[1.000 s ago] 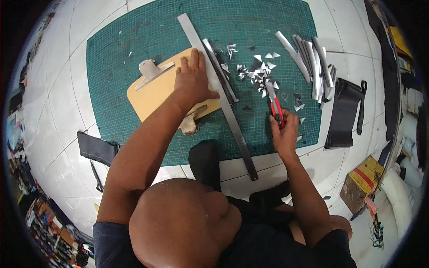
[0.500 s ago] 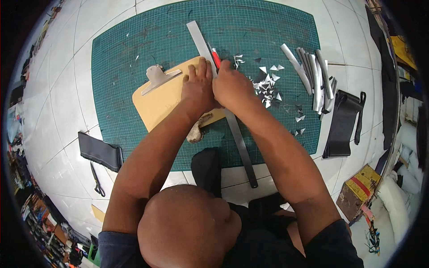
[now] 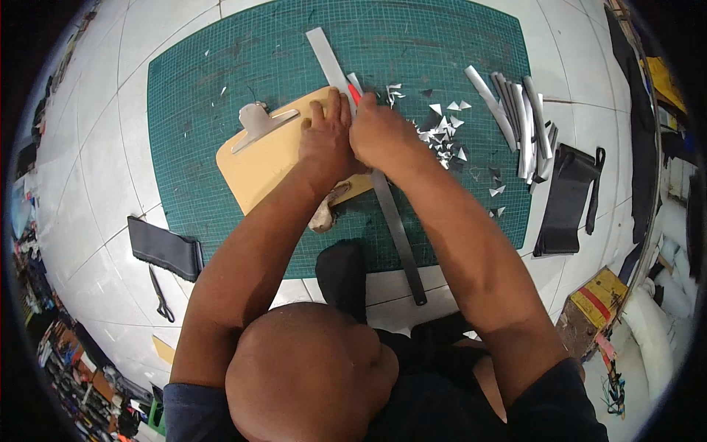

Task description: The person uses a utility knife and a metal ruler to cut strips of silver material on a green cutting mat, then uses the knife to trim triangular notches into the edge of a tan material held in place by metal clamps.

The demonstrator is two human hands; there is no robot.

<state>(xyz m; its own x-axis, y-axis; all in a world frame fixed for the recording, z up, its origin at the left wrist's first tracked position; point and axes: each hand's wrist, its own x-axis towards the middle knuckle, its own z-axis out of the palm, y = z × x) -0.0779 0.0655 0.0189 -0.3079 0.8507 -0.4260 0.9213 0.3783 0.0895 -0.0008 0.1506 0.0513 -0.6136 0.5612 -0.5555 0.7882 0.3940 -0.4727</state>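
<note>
My left hand (image 3: 325,140) lies flat with fingers stretched over the right part of a tan clipboard (image 3: 258,173), its fingertips beside a long metal ruler (image 3: 398,228). The ruler slants past both hands and sticks out over the near edge of the green cutting mat (image 3: 221,81). My right hand (image 3: 383,132) is closed round a red cutter knife (image 3: 353,93), right against the ruler and touching my left hand. A light sliver shows just past the knife; I cannot tell whether it is blade or material. My hands hide the ruler's middle.
Triangular white and dark scraps (image 3: 442,132) are scattered right of my right hand. Several grey and white rolled strips (image 3: 526,125) lie at the mat's right edge, near folded black fabric (image 3: 565,199). A lumpy pale object (image 3: 322,219) touches the clipboard's near side. Scissors (image 3: 160,295) lie at left.
My right hand and the red knife have shifted slightly, with the knife a little nearer to me along the ruler. The left hand stays pressed in the same place.
</note>
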